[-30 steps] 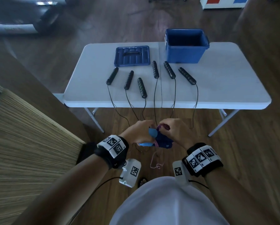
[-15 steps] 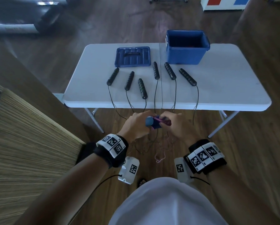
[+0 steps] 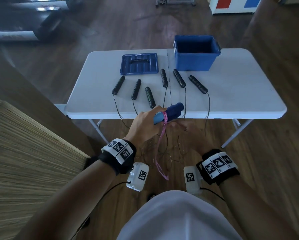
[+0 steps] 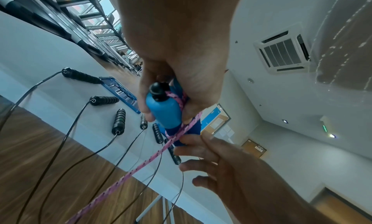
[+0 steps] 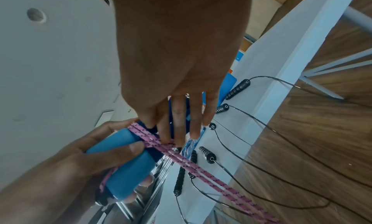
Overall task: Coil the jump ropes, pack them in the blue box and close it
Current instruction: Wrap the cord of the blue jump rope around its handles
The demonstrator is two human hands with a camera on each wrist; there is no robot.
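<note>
My left hand [image 3: 146,121] grips a pair of blue jump-rope handles [image 3: 173,111] held together, just in front of the white table's [image 3: 240,94] front edge. A pink rope [image 3: 160,153] is wound round them and hangs in a loop toward the floor. My right hand [image 3: 188,134] sits just below the handles; in the right wrist view its straight fingers [image 5: 179,132] touch the pink rope [image 5: 201,167] where it leaves the handles [image 5: 124,171]. On the table stand the open blue box [image 3: 196,59] and its lid [image 3: 139,64], lying flat to the left.
Several black rope handles [image 3: 179,77] lie in a row on the table, their thin black cords [image 3: 208,108] draped over the front edge onto the wooden floor. A slatted wooden surface [image 3: 24,161] is close on my left. Table legs [image 3: 237,134] splay below.
My left hand has lifted the blue handles up and forward toward the table edge. My right hand has come off the handles and dropped below them, and the pink rope now hangs longer.
</note>
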